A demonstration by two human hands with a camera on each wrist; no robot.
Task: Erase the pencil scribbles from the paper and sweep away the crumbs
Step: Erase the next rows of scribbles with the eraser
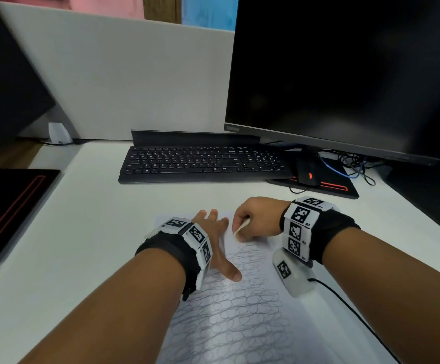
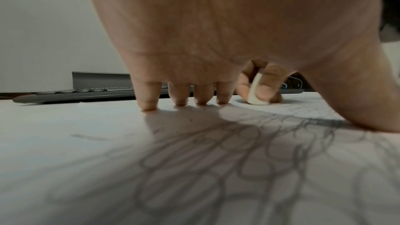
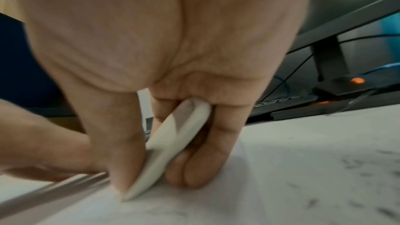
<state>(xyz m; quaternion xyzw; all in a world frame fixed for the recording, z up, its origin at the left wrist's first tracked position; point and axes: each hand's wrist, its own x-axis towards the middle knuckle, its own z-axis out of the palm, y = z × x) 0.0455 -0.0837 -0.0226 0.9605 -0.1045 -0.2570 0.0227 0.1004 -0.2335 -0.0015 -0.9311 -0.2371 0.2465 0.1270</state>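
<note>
A white sheet of paper (image 1: 240,311) covered in looping pencil scribbles lies on the desk before me. My left hand (image 1: 213,232) presses flat on its upper left part, fingers (image 2: 149,98) spread and straight, thumb out to the right. My right hand (image 1: 255,219) pinches a flat white eraser (image 1: 240,228) between thumb and fingers, its lower tip touching the paper near the top edge. The eraser (image 3: 171,146) shows slanted in the right wrist view, and the eraser (image 2: 255,91) also appears past my left fingers. The paper's top strip looks pale; dark crumbs (image 3: 355,165) lie scattered there.
A black keyboard (image 1: 203,164) sits behind the paper, with a black mouse (image 1: 308,173) on a pad to its right. A large dark monitor (image 1: 345,74) stands at the back right with cables (image 1: 355,164) under it. A dark tablet-like pad (image 1: 11,211) lies left.
</note>
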